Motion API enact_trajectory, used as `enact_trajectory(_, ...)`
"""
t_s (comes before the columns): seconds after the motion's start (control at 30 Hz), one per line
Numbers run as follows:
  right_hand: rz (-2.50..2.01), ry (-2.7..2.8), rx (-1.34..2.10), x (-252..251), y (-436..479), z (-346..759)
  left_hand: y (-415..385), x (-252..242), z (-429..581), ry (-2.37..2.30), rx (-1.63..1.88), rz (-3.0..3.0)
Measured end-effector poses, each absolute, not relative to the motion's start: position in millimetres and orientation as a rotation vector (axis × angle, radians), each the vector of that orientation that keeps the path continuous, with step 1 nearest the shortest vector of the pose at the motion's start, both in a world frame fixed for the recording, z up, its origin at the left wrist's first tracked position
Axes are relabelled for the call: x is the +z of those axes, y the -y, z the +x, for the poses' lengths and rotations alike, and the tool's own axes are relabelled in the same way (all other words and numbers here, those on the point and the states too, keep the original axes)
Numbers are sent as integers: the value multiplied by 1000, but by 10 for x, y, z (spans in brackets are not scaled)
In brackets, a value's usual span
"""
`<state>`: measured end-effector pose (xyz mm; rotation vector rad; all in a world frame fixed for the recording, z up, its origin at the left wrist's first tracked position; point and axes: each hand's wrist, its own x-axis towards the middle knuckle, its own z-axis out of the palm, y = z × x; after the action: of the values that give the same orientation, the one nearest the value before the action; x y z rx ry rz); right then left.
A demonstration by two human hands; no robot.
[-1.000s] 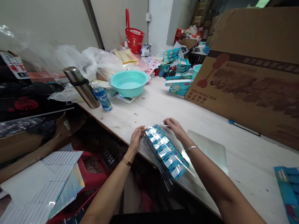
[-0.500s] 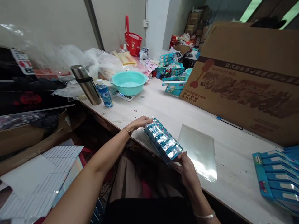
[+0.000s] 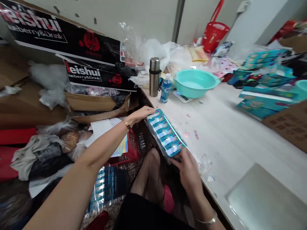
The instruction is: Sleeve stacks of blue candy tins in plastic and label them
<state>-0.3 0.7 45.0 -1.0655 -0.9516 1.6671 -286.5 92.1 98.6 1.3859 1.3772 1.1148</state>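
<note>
A cellophane-wrapped row of teal packets [image 3: 165, 133] is held at the front edge of the white table [image 3: 223, 134], partly over my lap. My left hand [image 3: 141, 114] grips its far end, fingers curled over the top. Gripping the near end is my right hand [image 3: 185, 169], thumb on the lowest packet. Loose clear wrap [image 3: 203, 163] trails beside the right hand.
A steel flask [image 3: 154, 76], blue bottle [image 3: 165, 90], teal basin [image 3: 195, 83] on a scale and stacks of teal boxes [image 3: 263, 92] stand further back. A clear sheet [image 3: 266, 198] lies at right. Wrapped packs [image 3: 105, 185] and cartons [image 3: 96, 102] fill the floor left.
The view has swung left and down towards the floor. Both hands keep hold of the wrapped row, now drawn to the table's edge over my lap.
</note>
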Motion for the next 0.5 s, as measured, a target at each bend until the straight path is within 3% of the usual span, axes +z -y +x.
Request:
enact_trajectory(0.17, -1030, 871, 1951, -11, -276, -986, -838, 644, -3817, -1595, 1029, 1173)
enact_trajectory(0.5, -1265, 956, 2054, -1815, -1267, -1872, -1962, -996, -4698, -1617, 974, 914)
